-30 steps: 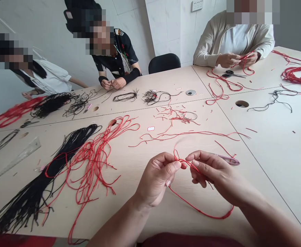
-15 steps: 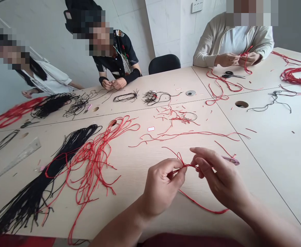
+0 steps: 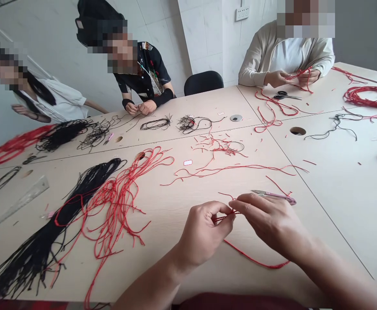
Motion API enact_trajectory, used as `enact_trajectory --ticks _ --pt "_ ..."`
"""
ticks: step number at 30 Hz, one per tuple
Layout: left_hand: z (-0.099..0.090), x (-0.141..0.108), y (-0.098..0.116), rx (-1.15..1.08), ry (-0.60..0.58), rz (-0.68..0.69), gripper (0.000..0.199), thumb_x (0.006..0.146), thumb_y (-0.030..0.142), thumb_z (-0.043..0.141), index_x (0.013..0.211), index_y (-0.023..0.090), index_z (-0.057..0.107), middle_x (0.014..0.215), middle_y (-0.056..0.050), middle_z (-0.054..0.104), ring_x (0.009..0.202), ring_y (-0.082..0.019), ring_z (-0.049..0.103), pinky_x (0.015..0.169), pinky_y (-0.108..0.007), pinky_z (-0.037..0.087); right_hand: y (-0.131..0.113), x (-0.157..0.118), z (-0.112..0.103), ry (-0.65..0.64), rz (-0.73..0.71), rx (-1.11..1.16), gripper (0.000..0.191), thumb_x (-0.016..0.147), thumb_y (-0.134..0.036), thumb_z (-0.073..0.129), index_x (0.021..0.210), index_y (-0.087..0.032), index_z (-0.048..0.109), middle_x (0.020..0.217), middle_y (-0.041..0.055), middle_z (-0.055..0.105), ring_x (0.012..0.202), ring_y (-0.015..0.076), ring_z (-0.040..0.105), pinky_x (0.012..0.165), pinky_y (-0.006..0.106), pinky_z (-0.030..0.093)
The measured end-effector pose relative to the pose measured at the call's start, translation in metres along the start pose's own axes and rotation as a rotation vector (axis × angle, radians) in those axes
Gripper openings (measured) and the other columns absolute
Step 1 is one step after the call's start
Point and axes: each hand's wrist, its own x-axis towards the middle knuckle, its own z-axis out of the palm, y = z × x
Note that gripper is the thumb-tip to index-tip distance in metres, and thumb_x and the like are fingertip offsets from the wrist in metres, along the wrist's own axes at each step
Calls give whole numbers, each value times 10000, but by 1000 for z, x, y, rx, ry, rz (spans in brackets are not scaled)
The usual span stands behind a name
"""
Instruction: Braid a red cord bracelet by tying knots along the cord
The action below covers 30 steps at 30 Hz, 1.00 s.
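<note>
Thin red cord runs between my two hands above the near part of the table. My left hand pinches it between thumb and fingertips. From the right, my right hand meets it with fingertips closed on the cord just beside the left thumb; its thumb is mostly hidden. A short red end sticks up past the fingers. Below the hands, a knotted red length curves over the tabletop and passes behind my right wrist. Pink-handled thread snips lie just beyond my right hand.
To the left lie a bundle of black cords and tangled red cords, with a clear set square beside them. Red scraps are scattered ahead. Three people sit across the table; black scissors lie near the right one.
My right hand has turned over and closed in, its fingertips now on the cord by my left thumb. The snips' blades have come into sight. My left hand keeps its pinch.
</note>
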Motion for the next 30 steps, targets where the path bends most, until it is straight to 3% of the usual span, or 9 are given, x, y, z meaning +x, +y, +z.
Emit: enact_trajectory --ticks 4,9,17,22,27,30 --pt "0 1 -1 -5 -13 -22 170 844 247 597 712 161 662 534 66 398 480 -74 279 437 -214 244 2 -1 2 -4 8 -22 314 914 37 441 1058 -148 650 858 50 742 603 131 653 505 251 448" --pt "1 0 -4 14 9 -18 127 821 197 609 711 165 666 547 66 403 489 -72 271 453 -225 234 2 0 2 2 12 -34 318 914 38 420 961 -167 659 823 37 734 600 123 660 488 239 435" --pt "-1 3 -6 -82 -27 -103 164 837 280 632 729 163 670 522 68 403 476 -77 271 440 -228 210 3 -4 2 85 74 -16 306 895 35 470 974 -168 685 831 48 740 606 121 653 503 240 420" --pt "-4 3 -5 -165 -17 -140 155 820 288 659 742 159 695 501 75 374 472 -78 266 450 -234 203 3 -7 6 68 322 100 246 941 -95 509 889 -186 731 879 71 697 493 85 533 433 239 326" --pt "-10 7 -8 -305 -35 -170 133 765 281 724 706 162 735 594 21 554 547 -88 379 515 -229 290 9 -2 3 -40 637 378 204 917 -222 558 814 -209 734 791 48 692 564 120 567 522 254 398" --pt "-12 11 -9 -418 -56 -212 149 744 305 742 684 170 736 615 21 580 504 -68 328 470 -230 233 14 2 -3 -153 808 623 221 892 -360 609 798 -198 726 684 31 666 532 128 545 488 251 408"
